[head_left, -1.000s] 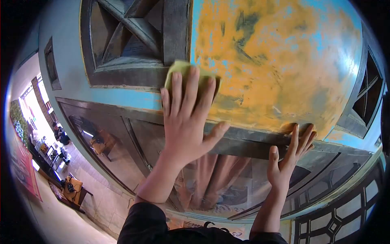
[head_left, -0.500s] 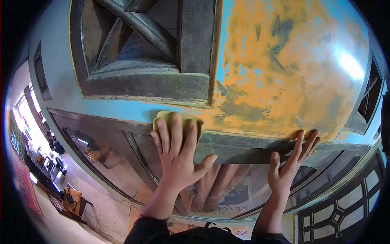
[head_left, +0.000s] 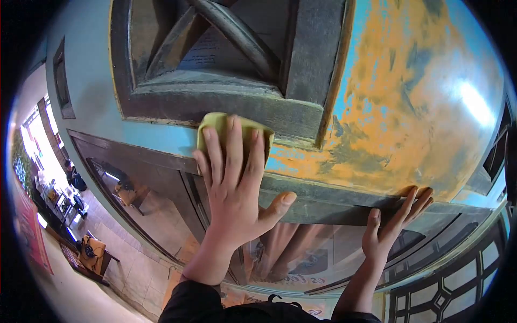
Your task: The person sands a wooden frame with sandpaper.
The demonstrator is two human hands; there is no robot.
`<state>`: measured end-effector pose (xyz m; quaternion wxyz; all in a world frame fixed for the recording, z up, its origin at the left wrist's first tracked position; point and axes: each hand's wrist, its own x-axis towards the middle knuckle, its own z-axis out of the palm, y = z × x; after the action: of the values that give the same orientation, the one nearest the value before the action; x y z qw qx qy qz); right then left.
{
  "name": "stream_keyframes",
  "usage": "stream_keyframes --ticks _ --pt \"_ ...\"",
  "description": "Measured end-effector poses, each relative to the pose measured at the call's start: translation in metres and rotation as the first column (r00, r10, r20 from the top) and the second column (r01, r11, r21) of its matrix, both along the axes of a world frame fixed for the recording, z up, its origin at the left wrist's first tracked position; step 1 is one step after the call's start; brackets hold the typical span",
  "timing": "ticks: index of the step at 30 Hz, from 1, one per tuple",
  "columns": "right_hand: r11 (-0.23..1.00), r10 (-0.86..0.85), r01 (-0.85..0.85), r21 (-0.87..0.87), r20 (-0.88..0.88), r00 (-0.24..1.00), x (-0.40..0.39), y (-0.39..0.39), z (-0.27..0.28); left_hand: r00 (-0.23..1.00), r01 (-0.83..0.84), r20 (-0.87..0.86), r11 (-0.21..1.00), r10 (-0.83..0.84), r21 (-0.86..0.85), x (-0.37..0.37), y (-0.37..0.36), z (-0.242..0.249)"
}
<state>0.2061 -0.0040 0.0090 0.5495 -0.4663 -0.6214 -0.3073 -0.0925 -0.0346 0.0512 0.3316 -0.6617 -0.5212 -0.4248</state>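
My left hand lies with its fingers stretched over a yellow-green sheet of sandpaper, pressing it flat on the narrow wall strip below the dark vent frame. The thumb points out to the right. Under and around the sheet, the strip shows light blue and orange paint. My right hand is open and rests its fingertips on the dark wooden beam, nothing in it. To the upper right, the wall is patchy orange, blue and dark grey.
A wooden vent frame with crossed bars sits above my left hand. Glass panes lie below the beam. On the far left, a chair stands on the tiled floor, and a person is farther back. A dark lattice is at lower right.
My left hand has slid the sandpaper upward over the strip, toward the vent frame. The view has shifted, moving the wall rightward in the picture. My right hand stays on the beam.
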Motion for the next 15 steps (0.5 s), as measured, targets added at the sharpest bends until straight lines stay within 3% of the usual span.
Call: stream_keyframes --ticks 7,11,15 --pt "1.0 -0.019 0.019 -0.016 0.004 1.0 0.01 -0.001 -0.004 1.0 0.026 0.013 0.998 -0.026 -0.057 0.02 -0.005 -0.027" --pt "1.0 -0.028 0.028 -0.003 -0.014 1.0 0.016 -0.002 -0.002 1.0 0.0 -0.007 0.996 0.0 -0.088 0.021 -0.009 0.007" --pt "0.999 0.001 0.001 0.054 -0.021 1.0 0.026 0.003 -0.002 1.0 -0.011 -0.019 0.989 0.009 -0.149 0.028 -0.015 -0.019"
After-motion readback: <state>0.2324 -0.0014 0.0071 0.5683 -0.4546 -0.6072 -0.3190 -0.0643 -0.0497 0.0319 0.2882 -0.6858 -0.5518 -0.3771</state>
